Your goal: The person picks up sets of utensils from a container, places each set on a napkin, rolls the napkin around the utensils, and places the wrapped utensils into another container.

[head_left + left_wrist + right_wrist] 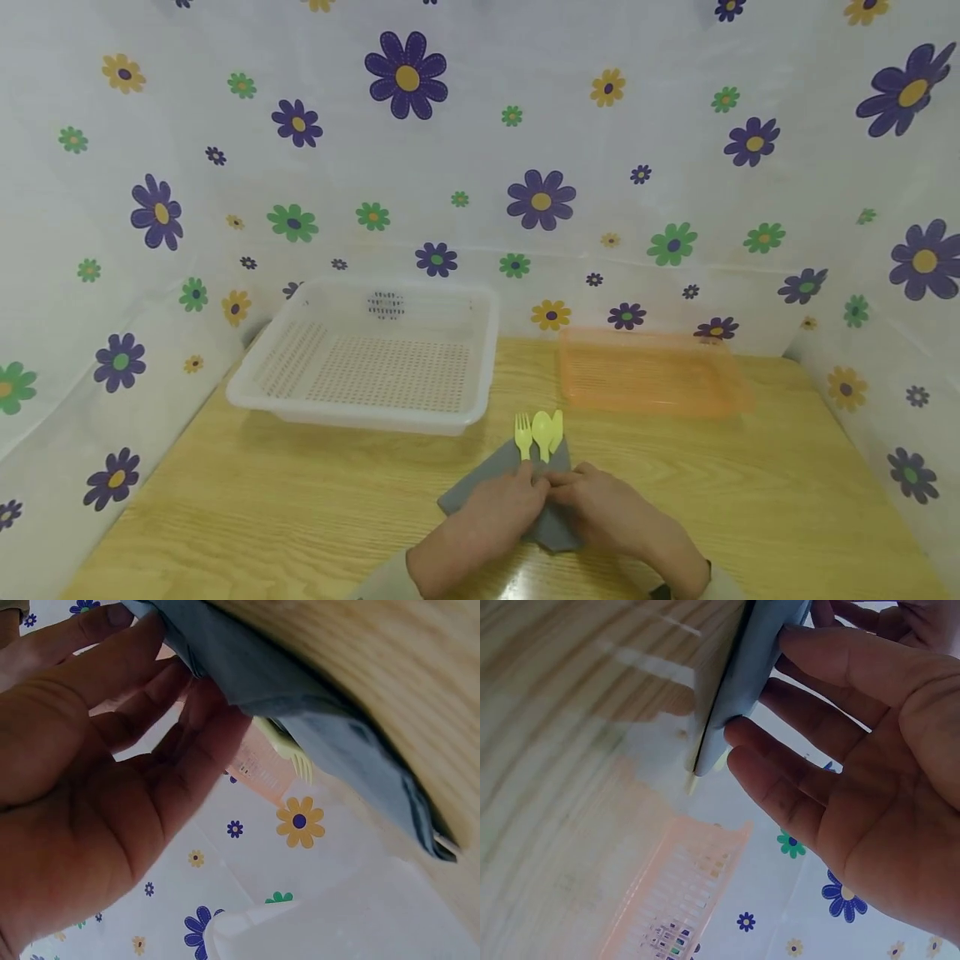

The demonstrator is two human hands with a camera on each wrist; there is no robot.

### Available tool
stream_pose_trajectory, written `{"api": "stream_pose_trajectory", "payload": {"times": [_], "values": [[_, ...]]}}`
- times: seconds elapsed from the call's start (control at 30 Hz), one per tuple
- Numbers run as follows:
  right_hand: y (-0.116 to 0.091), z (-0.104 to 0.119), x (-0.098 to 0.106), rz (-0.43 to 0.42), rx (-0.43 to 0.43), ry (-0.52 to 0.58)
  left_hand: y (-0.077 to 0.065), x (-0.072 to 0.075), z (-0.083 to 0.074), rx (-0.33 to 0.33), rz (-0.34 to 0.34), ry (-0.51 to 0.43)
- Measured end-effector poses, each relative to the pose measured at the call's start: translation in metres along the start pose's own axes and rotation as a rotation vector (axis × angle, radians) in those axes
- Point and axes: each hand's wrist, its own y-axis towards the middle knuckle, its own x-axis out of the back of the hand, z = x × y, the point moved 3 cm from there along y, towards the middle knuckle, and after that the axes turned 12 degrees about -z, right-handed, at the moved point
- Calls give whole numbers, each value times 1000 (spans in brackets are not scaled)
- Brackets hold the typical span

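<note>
Now the right hand's [611,510] outstretched fingers rest their tips on a gray cloth [553,532] beneath both hands; whether the left hand's [501,507] bent fingers pinch it, I cannot tell. Just beyond the fingertips lie a yellow fork [522,433], spoon [542,429] and knife [557,427].

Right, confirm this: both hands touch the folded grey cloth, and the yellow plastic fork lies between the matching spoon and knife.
Not the yellow plastic fork: the head view shows the spoon between it and the knife. The rest holds.
</note>
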Motion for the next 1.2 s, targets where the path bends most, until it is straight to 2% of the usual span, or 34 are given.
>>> {"api": "stream_pose_trajectory", "payload": {"times": [0.07, 0.2, 0.37, 0.43, 0.67, 0.83, 0.97, 1.1, 1.2], "values": [[2, 1, -1, 0, 6, -5, -2, 0, -1, 14, -13, 46], [4, 1, -3, -5, 2, -10, -3, 1, -1, 29, -34, 68], [5, 4, -3, -20, 25, -14, -4, 2, 0, -4, -53, 63], [5, 4, -2, -11, 20, -5, -4, 1, 1, -9, -38, 54], [6, 4, -2, 41, -20, -27, -7, -2, 4, -24, -54, 125], [8, 4, -2, 60, -24, -69, -9, -2, 8, 0, -22, 100], [10, 5, -3, 72, -31, -56, -18, 3, 17, 26, 3, 90], [10, 4, -4, 76, -33, -29, -32, 9, 30, 80, -12, 106], [10, 4, -4, 75, -28, -33, -42, 11, 39, 145, -20, 90]]}}
